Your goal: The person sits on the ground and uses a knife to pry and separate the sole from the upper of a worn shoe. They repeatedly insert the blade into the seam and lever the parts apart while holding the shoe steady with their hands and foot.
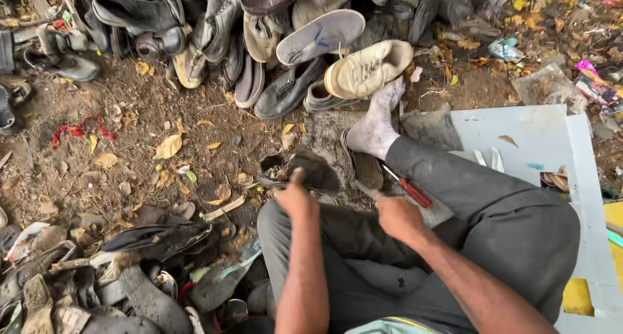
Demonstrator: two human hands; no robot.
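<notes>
Both hands work low over dirt ground: left hand (295, 201) grips a dark shoe piece (316, 172) with pliers (271, 181), right hand (397, 218) is closed, red-handled screwdriver (407, 190) just beside it.

The floor is bare brown dirt (149, 113), strewn with dry yellow leaves (169, 146) and small scraps under flat, even daylight. Take the white board (538, 139) lying on the ground as the landmark. Up and to its left a heap of worn shoes (214, 29) runs along the far edge, with a cream sneaker (366, 68) nearest the board and a grey insole (321, 35) just beyond it. Well to the board's left lies a tangle of red string (81, 128). Down and far to its left sits a second pile of muddy shoe parts (117, 282). Above the board, leaf litter and plastic wrappers (587, 74) cover the ground.
</notes>
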